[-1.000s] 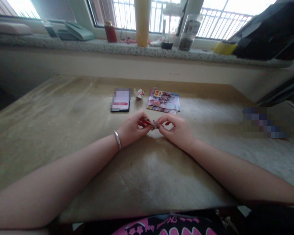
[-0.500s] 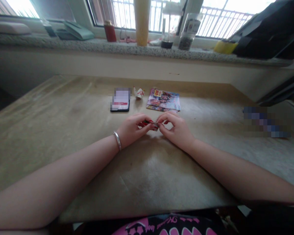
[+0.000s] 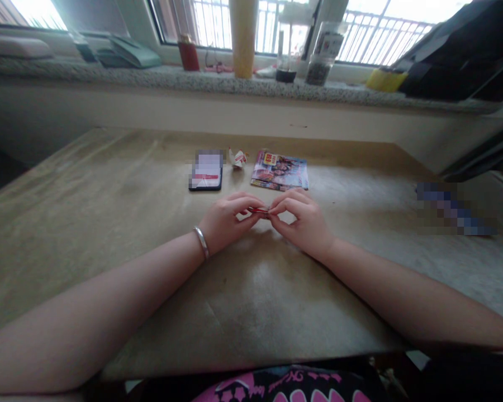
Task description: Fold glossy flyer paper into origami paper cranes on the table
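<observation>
Between my two hands is a small, thin red-and-white piece of paper (image 3: 259, 211), seen nearly edge-on; its exact kind is hard to make out. My left hand (image 3: 230, 218), with a silver bangle at the wrist, pinches its left part between thumb and fingers. The thumb and index finger of my right hand (image 3: 299, 218) close on its right end, and the fingertips of both hands almost meet. Just beyond them on the table lie printed colour booklets (image 3: 280, 171), a crumpled white-and-red paper (image 3: 238, 159) and a phone (image 3: 207, 170) with a lit screen.
The wide tan table (image 3: 184, 312) reaches to the wall under the window. A blurred bluish object (image 3: 455, 209) lies at its right side. Along the stone sill (image 3: 151, 78) stand a red bottle (image 3: 188, 53), a tall yellow cylinder (image 3: 243, 39), clear containers and a black bag (image 3: 452, 56).
The small paper has tilted, so its red and white face now shows as a thin edge. My fingers have shifted slightly around it; the things on the table stay put.
</observation>
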`<state>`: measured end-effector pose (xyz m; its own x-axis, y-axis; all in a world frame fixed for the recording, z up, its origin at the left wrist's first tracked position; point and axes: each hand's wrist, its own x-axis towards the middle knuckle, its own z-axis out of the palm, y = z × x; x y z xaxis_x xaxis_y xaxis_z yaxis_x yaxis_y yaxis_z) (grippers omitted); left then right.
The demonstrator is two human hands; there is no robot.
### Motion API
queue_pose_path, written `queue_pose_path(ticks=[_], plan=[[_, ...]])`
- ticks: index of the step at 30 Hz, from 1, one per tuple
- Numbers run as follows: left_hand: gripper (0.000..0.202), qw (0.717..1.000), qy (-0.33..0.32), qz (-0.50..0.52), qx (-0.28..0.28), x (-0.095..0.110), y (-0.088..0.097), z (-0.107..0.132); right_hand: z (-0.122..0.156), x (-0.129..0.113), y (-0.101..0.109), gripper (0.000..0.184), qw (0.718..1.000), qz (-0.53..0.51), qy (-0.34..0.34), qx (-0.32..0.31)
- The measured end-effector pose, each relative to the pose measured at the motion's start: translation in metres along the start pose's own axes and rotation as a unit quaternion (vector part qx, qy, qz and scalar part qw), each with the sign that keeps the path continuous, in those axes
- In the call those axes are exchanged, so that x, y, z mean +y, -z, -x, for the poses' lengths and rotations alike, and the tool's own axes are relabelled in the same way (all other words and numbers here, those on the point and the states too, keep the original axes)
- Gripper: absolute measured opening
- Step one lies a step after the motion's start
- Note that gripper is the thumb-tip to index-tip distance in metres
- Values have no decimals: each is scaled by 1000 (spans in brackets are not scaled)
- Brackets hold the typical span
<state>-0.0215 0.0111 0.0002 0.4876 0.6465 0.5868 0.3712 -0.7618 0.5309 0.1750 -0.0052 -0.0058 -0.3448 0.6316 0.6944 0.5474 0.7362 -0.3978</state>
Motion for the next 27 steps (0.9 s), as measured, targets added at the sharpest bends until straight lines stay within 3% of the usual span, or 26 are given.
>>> queue_pose_path(ticks=[9, 17, 27], plan=[[12, 998, 27, 55, 7, -1, 0, 0, 0, 1, -4, 13, 998, -39, -46, -7], [12, 999, -10, 32, 6, -4, 0, -1, -1, 0, -4, 11, 994, -85, -63, -5], [14, 999, 16, 41, -9, 0, 1, -1, 1, 1, -6, 9, 991, -69, -118, -6]])
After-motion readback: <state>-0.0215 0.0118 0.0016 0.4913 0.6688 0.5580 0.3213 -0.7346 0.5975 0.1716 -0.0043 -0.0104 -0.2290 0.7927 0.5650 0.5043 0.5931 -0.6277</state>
